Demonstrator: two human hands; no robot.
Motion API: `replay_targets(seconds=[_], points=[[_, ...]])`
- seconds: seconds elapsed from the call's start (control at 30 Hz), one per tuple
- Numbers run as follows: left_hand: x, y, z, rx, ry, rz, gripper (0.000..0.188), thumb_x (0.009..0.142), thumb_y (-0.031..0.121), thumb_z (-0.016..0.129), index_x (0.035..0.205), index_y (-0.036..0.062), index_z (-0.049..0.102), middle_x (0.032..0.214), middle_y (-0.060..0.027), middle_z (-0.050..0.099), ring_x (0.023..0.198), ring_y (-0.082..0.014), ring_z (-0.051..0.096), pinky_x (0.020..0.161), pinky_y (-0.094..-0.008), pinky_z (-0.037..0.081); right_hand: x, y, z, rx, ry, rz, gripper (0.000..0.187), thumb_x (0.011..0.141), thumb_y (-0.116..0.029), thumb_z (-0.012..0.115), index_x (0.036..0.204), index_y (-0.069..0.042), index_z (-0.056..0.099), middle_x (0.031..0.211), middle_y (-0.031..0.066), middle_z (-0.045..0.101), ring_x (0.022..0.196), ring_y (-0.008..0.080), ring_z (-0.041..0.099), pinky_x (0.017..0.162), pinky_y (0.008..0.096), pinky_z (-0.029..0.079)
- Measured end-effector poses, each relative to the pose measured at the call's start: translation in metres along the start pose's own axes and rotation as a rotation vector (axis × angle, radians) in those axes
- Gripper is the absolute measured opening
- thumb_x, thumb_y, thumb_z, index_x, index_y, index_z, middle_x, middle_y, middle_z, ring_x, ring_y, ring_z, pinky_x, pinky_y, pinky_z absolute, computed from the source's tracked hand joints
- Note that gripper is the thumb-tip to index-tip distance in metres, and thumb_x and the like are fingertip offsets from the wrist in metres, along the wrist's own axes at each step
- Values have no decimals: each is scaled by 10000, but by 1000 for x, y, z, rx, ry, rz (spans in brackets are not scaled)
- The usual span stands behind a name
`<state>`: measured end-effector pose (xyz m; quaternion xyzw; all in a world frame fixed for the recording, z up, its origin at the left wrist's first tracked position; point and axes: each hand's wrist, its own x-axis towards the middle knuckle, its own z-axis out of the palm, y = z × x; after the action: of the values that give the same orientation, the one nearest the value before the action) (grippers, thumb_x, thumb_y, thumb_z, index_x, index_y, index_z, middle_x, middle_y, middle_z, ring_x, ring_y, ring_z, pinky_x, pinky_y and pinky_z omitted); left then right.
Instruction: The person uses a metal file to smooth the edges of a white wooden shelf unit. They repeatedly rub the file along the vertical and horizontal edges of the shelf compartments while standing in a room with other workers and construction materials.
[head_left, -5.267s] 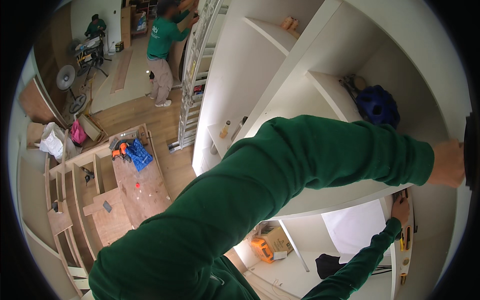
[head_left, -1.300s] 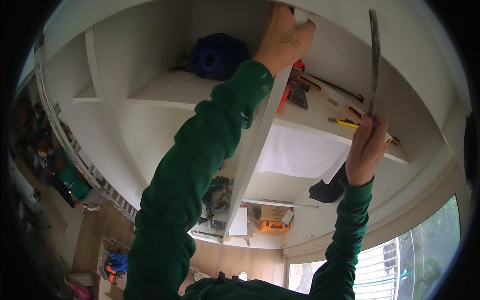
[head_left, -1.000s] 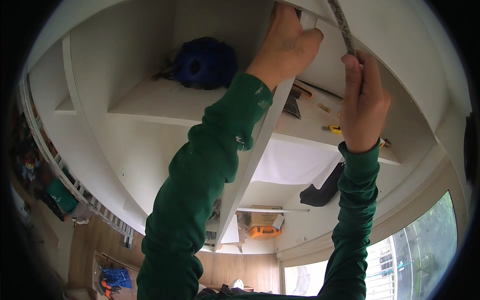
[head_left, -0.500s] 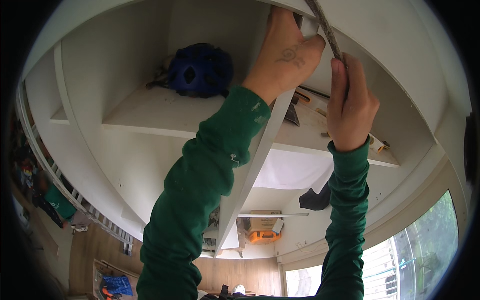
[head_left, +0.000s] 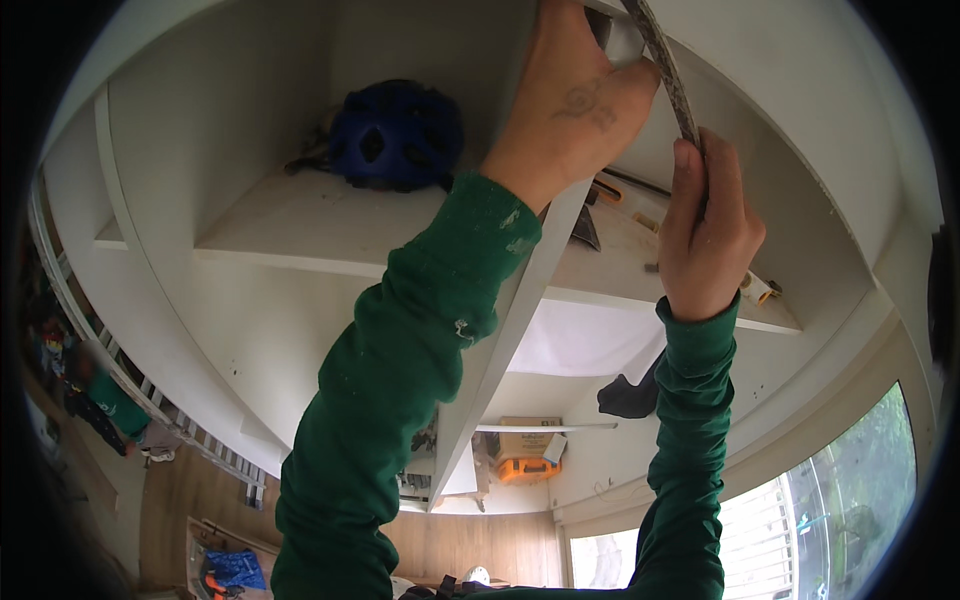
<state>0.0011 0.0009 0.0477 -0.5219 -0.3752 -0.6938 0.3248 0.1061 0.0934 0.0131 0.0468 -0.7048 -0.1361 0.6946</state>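
My right hand [head_left: 708, 225] is closed, pinching the lower end of a long, thin, dark speckled strip [head_left: 668, 75] between thumb and fingers. The strip slants up and leaves the picture at the top. My left hand [head_left: 580, 110] is raised at the upper front end of the white upright partition [head_left: 565, 215], back of the hand toward me and thumb pointing at the strip. Its fingers curl out of sight, so what they grip is hidden. Beside that thumb shows a small dark-and-pale part [head_left: 605, 32], too partly seen to name.
A blue helmet [head_left: 395, 135] sits on the left shelf [head_left: 290, 225]. The right shelf [head_left: 610, 265] carries small tools and a dark blade-like piece [head_left: 586, 228]. Below hang a white cloth [head_left: 580, 340] and a dark cloth [head_left: 628, 396]. An orange case [head_left: 528, 468] lies low; a ladder [head_left: 215, 458] stands left.
My right hand has come slightly down and right, drawing the strip's lower end with it. My left hand keeps its place at the partition, its thumb a little farther right.
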Motion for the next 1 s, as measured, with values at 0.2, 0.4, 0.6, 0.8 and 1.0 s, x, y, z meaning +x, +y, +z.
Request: replay_targets(seconds=[0.2,0.4,0.6,0.8,1.0], points=[[5,-6,-4,-128,-110,-192,494,858,67,666,1231,-148,424,1244,-305,523,1200,-348,514,1036,-421,384,-7,-5,-1,-1,-11,46,80,962,-112,644,1007,-51,619,615,104,582,477,255,560,461,304,435],[5,-14,-2,-104,-45,102,487,860,60,669,1231,-147,433,1225,-282,531,1172,-316,513,1024,-412,393,-14,-9,-2,-19,-19,59,94,963,-123,643,1023,-55,621,646,106,623,490,256,590,466,306,451],[4,-13,-4,-124,-74,38,570,870,55,661,1313,-132,356,1246,-272,505,1145,-304,517,1019,-407,402,-21,-10,-1,46,-21,98,78,994,-76,583,1024,-17,625,611,99,506,461,158,432,475,231,364],[1,-2,-4,-231,-78,-126,617,884,76,666,1355,-120,319,1267,-274,485,1135,-302,523,1000,-405,426,-23,-12,-4,-10,-24,134,103,962,-144,649,1008,-61,610,610,92,586,448,242,547,440,315,420],[4,-9,-5,5,-49,-35,613,869,48,659,1352,-125,325,1269,-282,490,1129,-331,536,1013,-423,411,-21,-9,-4,-8,-35,131,103,961,-138,650,1010,-57,609,633,98,620,469,244,582,449,307,435]])
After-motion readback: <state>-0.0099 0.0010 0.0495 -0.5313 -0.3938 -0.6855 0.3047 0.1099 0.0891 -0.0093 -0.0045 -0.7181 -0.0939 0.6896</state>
